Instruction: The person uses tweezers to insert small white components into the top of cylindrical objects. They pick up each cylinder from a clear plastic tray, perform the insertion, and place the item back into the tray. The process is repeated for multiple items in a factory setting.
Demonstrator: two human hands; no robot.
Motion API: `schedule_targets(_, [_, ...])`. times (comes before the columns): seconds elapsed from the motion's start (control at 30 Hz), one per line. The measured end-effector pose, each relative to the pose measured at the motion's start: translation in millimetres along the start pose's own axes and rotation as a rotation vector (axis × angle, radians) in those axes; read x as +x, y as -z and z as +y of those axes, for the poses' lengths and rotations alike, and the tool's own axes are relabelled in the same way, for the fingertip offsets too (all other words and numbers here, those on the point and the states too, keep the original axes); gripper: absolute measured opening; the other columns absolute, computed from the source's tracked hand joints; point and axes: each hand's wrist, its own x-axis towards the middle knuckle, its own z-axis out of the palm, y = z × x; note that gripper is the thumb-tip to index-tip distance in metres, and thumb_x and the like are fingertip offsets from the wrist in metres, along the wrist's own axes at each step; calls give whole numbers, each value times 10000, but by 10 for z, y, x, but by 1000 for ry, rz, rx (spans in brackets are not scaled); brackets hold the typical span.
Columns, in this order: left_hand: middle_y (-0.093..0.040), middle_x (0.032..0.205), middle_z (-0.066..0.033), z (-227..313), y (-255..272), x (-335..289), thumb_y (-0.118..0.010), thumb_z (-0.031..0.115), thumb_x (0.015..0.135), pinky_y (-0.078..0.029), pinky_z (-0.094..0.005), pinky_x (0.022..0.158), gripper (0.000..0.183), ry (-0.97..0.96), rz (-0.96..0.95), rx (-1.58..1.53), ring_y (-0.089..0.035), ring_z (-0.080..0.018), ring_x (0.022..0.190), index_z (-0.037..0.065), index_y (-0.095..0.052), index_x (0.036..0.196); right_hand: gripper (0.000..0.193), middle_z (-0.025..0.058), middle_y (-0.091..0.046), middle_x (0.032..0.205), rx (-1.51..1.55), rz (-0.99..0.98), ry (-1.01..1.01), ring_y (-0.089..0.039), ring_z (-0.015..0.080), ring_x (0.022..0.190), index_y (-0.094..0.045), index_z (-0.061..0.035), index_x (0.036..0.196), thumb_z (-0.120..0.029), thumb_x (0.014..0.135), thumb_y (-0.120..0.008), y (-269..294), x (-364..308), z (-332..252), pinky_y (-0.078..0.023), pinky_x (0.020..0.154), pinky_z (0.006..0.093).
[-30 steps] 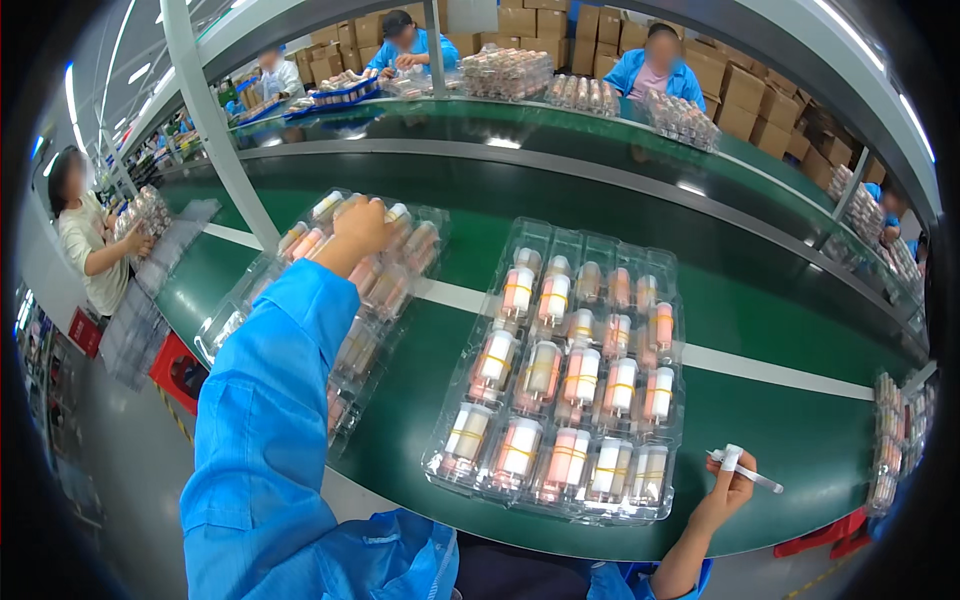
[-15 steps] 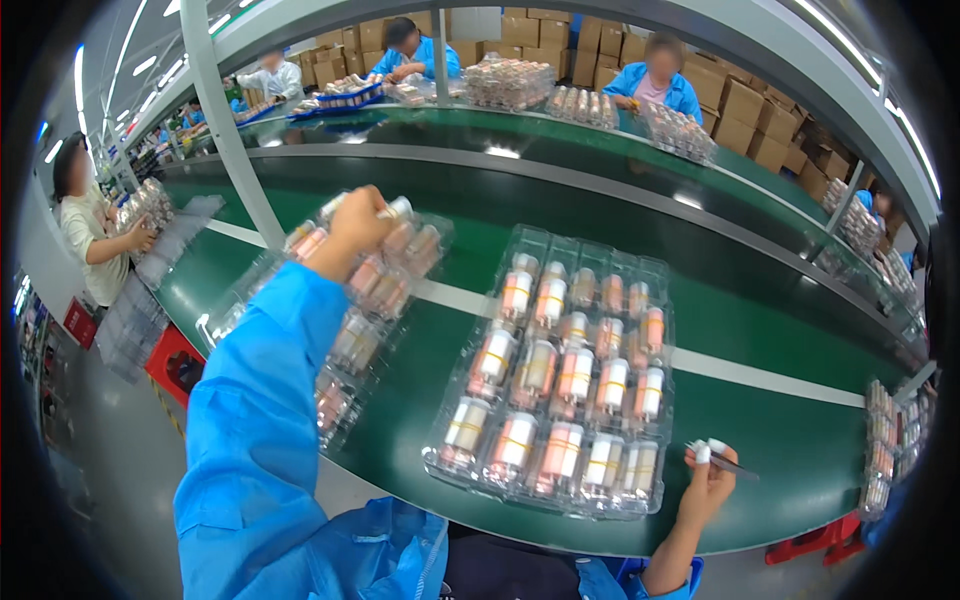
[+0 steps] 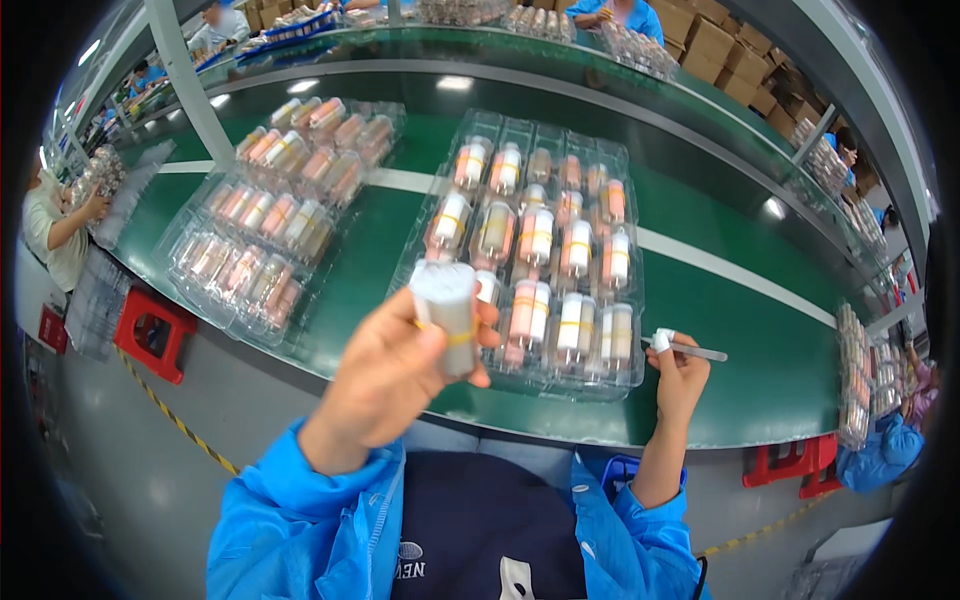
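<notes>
In front of me, my left hand (image 3: 385,365) is closed around a bundle of grey tubes (image 3: 452,312) with white tops and a yellow band around it. It is raised over the near left part of a clear plastic tray (image 3: 632,378). More banded tubes (image 3: 525,315), pink, white and grey, stand upright in that tray's compartments. Beside the tray's near right corner, my right hand (image 3: 681,380) grips metal tweezers (image 3: 708,352) pointing left. Something white covers a fingertip there. At left are several clear trays (image 3: 345,200) holding similar tubes.
The trays rest on a green work surface (image 3: 740,375) with a white stripe. A metal post (image 3: 188,90) rises behind the left trays. Red stools (image 3: 152,333) stand on the floor. A person (image 3: 62,225) handles tubes at far left; others sit across the line.
My left hand has come back from the left trays to in front of me, bringing the tube bundle. The view has tilted down. My right hand still holds the tweezers.
</notes>
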Motion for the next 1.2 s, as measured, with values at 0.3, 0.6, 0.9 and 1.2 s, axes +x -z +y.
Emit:
schedule_targets(0.3, [-520, 1194, -131, -384, -17, -225, -609, 109, 863, -431, -322, 923, 535, -120, -88, 423, -521, -179, 1077, -42, -385, 1325, 233, 180, -636, 903, 500, -95, 380, -662, 252, 752, -612, 17, 998, -139, 840, -682, -275, -685, -1121, -566, 632, 340])
schedule_targets(0.6, [-485, 1184, -134, -438, 176, -166, -593, 69, 865, -363, -301, 965, 510, -169, -246, 497, -485, -206, 1111, -58, -428, 1331, 255, 179, -673, 888, 346, -559, 479, -675, 247, 793, -695, 28, 899, -14, 661, -778, -777, -741, -1428, -542, 677, 303])
schedule_targets(0.9, [-483, 1143, -167, -548, 233, -136, -642, 114, 837, -405, -331, 913, 472, -309, -200, 587, -505, -223, 1054, -88, -466, 1226, 194, 171, -678, 866, 393, -506, 340, -673, 230, 769, -686, 42, 894, 15, 709, -735, -799, -845, -1440, -542, 652, 295])
schedule_targets(1.2, [-461, 1195, -166, -564, 287, -112, -618, 34, 832, -400, -328, 932, 445, -303, -247, 576, -492, -235, 1084, -58, -465, 1240, 201, 167, -680, 861, 300, -544, 380, -677, 229, 762, -683, 37, 908, -5, 721, -743, -821, -827, -1416, -545, 641, 291])
